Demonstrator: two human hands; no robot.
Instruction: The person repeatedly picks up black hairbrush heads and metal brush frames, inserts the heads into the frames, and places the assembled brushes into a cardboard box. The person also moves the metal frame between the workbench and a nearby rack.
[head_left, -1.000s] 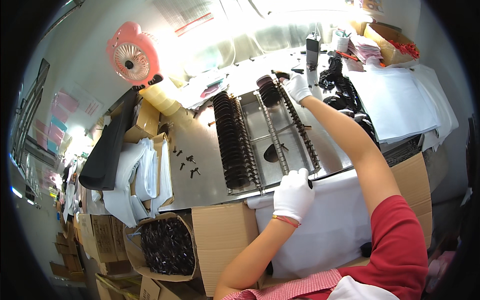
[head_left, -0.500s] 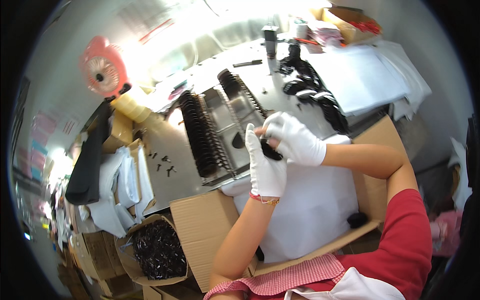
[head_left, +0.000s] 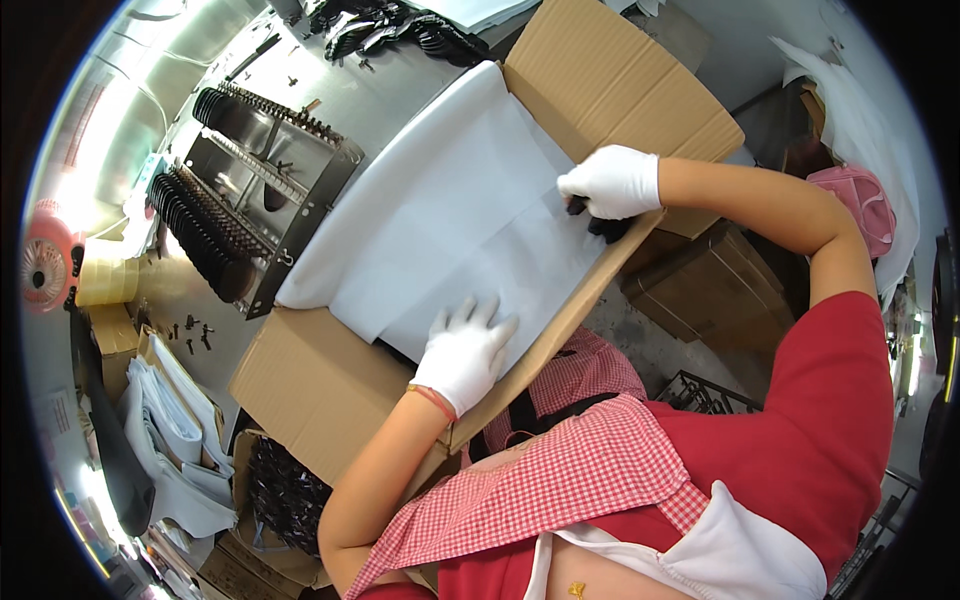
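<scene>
My left hand (head_left: 462,355), in a white glove, lies with its fingers spread on a white sheet (head_left: 460,210) that lines an open cardboard box (head_left: 680,85). My right hand (head_left: 612,183), gloved as well, is closed at the right side of the box. A small black part (head_left: 577,205) shows beneath its fingertips, pinched between them; its exact kind cannot be made out. Just below that hand, a rounded black piece (head_left: 608,229) rests on the sheet against the near wall of the box.
A metal rack (head_left: 245,190) with rows of black discs stands on the steel table (head_left: 165,290), with small dark screws (head_left: 200,335) nearby. Black parts (head_left: 400,30) lie at the table's far end. A carton of dark pieces (head_left: 285,490) is at lower left; a pink fan (head_left: 48,255) stands far left.
My hands have come apart from over the table edge. The right has moved down to the right side of the box with a black part; the left now lies on the sheet. The view has turned.
</scene>
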